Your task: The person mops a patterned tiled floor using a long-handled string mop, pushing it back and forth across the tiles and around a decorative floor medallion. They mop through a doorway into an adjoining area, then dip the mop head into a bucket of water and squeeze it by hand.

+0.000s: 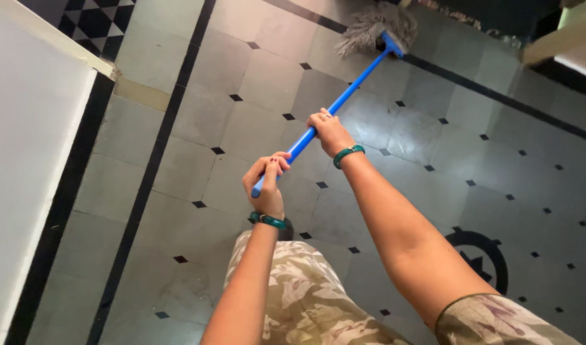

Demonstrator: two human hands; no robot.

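I hold a mop with a blue handle (344, 96) that runs from my hands up to a grey stringy mop head (369, 27) on the floor at the top of the view. My left hand (267, 182) is closed around the near end of the handle. My right hand (330, 131) grips the handle a little farther along. Each wrist wears a green bangle. My patterned beige clothing shows at the bottom.
The floor (242, 76) is grey tile with small black diamond insets and black border lines. A white wall or door (31, 160) stands at the left. A pale ledge (561, 35) crosses the top right corner. A black circular mark (481, 255) lies on the floor at the lower right.
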